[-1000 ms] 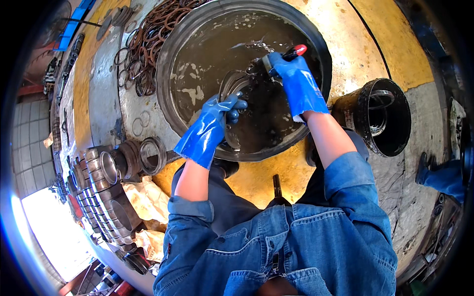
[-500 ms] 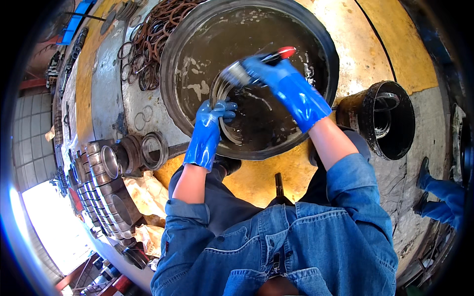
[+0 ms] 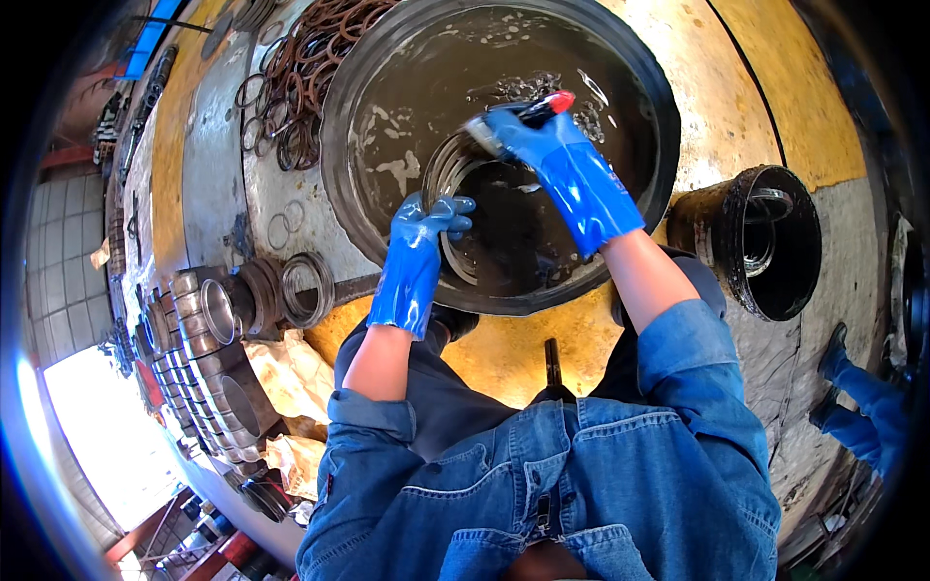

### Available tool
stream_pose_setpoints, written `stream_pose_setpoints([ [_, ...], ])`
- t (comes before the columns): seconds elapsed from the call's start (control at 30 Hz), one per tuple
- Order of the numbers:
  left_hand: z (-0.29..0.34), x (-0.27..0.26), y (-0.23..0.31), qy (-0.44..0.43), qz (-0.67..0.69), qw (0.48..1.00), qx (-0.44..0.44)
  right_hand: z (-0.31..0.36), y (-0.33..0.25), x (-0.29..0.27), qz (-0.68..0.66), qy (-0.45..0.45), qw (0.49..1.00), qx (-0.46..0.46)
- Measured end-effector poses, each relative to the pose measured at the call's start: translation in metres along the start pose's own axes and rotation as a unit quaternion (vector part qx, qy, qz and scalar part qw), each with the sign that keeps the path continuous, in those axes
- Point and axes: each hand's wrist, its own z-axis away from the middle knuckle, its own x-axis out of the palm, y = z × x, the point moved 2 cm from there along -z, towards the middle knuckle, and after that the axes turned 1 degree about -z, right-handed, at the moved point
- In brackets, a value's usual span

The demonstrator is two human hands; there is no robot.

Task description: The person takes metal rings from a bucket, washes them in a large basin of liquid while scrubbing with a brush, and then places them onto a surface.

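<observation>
A wide round dark basin (image 3: 339, 136) of murky brown liquid lies in front of me. My left hand (image 3: 422, 230), in a blue rubber glove, is closed round the near left side of several thin metal rings (image 3: 446, 176) held together as a bundle. The bundle stands tilted over the liquid, inside the near part of the basin. My right hand (image 3: 544, 153), also gloved in blue, grips a brush (image 3: 482, 136) with pale bristles and a dark, red-ended handle. The bristles are at the upper edge of the rings; whether they touch is hard to tell.
Rusty rings (image 3: 320, 58) lie heaped left of the basin. Cylindrical metal sleeves (image 3: 189, 315) and coiled rings (image 3: 307, 290) stand at the left, near crumpled brown paper (image 3: 289, 373). A black bucket (image 3: 775, 242) with rings inside lies at the right. Another person's legs (image 3: 867, 402) show far right.
The brush, blurred by motion before, now shows sharply, slightly higher and further right along the rings. Liquid beyond the right hand is freshly rippled. The left hand keeps its hold.
</observation>
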Motion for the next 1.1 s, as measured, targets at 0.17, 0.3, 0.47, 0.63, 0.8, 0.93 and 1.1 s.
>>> stream_pose_setpoints([
  [0.17, -0.009, 0.006, -0.001, 0.021, 0.032, 0.999, 0.037, 0.025, -0.013, 0.033, 0.104, -0.179, 0.969, -0.132],
  [0.3, 0.002, 0.001, 0.006, -0.005, -0.004, 1.000, -0.012, 0.015, -0.008, 0.009, 0.080, 0.011, 0.997, -0.011],
  [0.47, 0.006, 0.008, 0.012, -0.027, 0.008, 1.000, -0.009, -0.005, 0.037, -0.029, 0.167, 0.180, 0.964, 0.101],
  [0.63, 0.001, 0.023, 0.026, -0.102, 0.070, 0.989, -0.087, 0.004, 0.025, -0.046, 0.161, 0.199, 0.959, 0.120],
  [0.8, -0.005, 0.052, 0.035, -0.110, 0.098, 0.988, -0.043, 0.015, 0.000, -0.071, 0.039, 0.221, 0.974, 0.009],
  [0.93, 0.001, 0.061, 0.010, -0.131, 0.122, 0.980, 0.088, 0.037, -0.013, -0.097, -0.015, 0.245, 0.968, -0.045],
  [1.1, -0.002, 0.033, 0.013, -0.082, 0.123, 0.989, -0.012, 0.033, -0.016, -0.087, -0.066, 0.188, 0.977, -0.079],
])
